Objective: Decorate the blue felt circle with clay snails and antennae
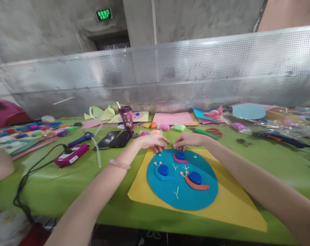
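A round blue sheet (182,201) lies on a yellow sheet (237,201) in front of me. On it are three snails with blue bottle caps for shells: a blue-bodied one (163,170), an orange one (197,186) and a purple one (180,160). Small light-green grass strips and dots sit among them. My left hand (155,140) hovers by the circle's top edge with its fingers apart. My right hand (187,140) is just above the purple snail, its fingertips drawn together; anything between them is too small to make out.
Behind my hands are clay packets (180,127), green-handled scissors (205,132), a purple drink cup (126,118) and phones (107,139). A magenta power strip (71,155) with cables is on the left. A glue gun (285,138) lies right. Another person's arm (0,160) shows at far left.
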### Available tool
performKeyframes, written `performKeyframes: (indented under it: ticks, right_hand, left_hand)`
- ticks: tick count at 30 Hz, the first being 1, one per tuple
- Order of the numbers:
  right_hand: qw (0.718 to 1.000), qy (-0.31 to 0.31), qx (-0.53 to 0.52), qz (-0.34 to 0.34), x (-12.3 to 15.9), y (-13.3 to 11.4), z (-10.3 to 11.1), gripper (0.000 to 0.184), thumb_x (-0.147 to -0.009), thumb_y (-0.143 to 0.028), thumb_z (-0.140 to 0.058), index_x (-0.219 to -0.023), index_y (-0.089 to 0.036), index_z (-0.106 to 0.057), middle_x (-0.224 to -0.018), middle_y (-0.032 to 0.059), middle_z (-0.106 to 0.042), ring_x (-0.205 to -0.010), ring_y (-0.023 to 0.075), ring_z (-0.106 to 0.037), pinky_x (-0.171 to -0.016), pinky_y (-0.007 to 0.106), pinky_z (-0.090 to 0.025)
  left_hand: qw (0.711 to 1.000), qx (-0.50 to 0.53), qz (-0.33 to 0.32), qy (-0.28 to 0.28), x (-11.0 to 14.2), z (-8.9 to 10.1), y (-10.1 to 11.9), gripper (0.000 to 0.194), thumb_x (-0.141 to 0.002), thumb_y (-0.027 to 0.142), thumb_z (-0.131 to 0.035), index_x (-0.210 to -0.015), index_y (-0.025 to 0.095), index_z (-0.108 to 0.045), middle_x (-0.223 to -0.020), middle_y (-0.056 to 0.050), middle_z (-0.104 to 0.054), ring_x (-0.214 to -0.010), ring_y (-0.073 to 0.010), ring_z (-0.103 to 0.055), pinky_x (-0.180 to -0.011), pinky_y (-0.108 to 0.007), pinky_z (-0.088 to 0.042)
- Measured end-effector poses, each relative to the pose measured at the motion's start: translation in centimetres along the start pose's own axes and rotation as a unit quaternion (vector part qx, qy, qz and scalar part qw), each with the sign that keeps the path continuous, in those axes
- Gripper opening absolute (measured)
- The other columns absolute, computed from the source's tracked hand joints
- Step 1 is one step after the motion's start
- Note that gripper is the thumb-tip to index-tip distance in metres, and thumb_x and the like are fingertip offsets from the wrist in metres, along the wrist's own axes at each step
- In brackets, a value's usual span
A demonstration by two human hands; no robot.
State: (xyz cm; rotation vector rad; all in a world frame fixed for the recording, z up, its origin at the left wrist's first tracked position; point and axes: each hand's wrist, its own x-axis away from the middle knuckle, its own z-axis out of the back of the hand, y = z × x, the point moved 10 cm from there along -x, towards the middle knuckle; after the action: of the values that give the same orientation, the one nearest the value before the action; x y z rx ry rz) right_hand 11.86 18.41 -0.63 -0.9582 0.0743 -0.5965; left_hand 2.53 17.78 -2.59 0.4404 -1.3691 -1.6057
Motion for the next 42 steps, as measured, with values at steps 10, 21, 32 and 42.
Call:
performKeyframes:
  ticks: [10, 21, 32, 42]
  right_hand:
    - [1.000, 0.001, -0.003, 0.009, -0.3, 0.0, -0.2, 0.033, -0.071, -0.046, -0.064, -0.083, -0.015, -0.066, -0.074, 0.0025, -0.063, -0.068, 0.0130, -0.057, -0.058, 0.024, -0.046]
    - [1.000, -0.009, -0.010, 0.010, -0.2, -0.1, -0.4, 0.029, -0.066, -0.036, -0.070, -0.087, -0.016, -0.065, -0.080, 0.0023, -0.064, -0.070, 0.0124, -0.057, -0.059, 0.023, -0.046]
    - [0.999, -0.010, 0.050, 0.005, -0.1, -0.3, -0.5, 0.031, -0.066, -0.039, -0.069, -0.086, -0.015, -0.069, -0.080, 0.0043, -0.067, -0.070, 0.0136, -0.057, -0.057, 0.022, -0.044]
    - [0.998, -0.012, 0.062, 0.002, 0.2, -0.8, -0.7, 0.028, -0.065, -0.039, -0.069, -0.085, -0.019, -0.072, -0.082, 0.0027, -0.068, -0.071, 0.0139, -0.057, -0.056, 0.022, -0.043]
  left_hand:
    - [1.000, 0.001, 0.000, 0.001, 0.0, 0.0, 0.1, 0.040, -0.071, 0.031, -0.070, -0.106, 0.016, -0.058, -0.086, -0.006, -0.066, -0.062, -0.0117, -0.064, -0.052, -0.022, -0.053]
    - [1.000, 0.004, 0.004, 0.004, 0.2, -0.1, 0.2, 0.041, -0.069, 0.032, -0.072, -0.104, 0.015, -0.058, -0.084, -0.006, -0.067, -0.061, -0.0119, -0.063, -0.052, -0.022, -0.052]
    - [1.000, 0.014, 0.006, 0.004, 0.1, -0.1, 0.1, 0.045, -0.066, 0.032, -0.074, -0.104, 0.015, -0.058, -0.085, -0.006, -0.067, -0.061, -0.0123, -0.063, -0.052, -0.023, -0.052]
    - [1.000, 0.008, -0.003, -0.003, -0.1, 0.0, 0.0, 0.045, -0.067, 0.034, -0.074, -0.105, 0.016, -0.059, -0.086, -0.006, -0.068, -0.064, -0.0132, -0.064, -0.053, -0.023, -0.052]
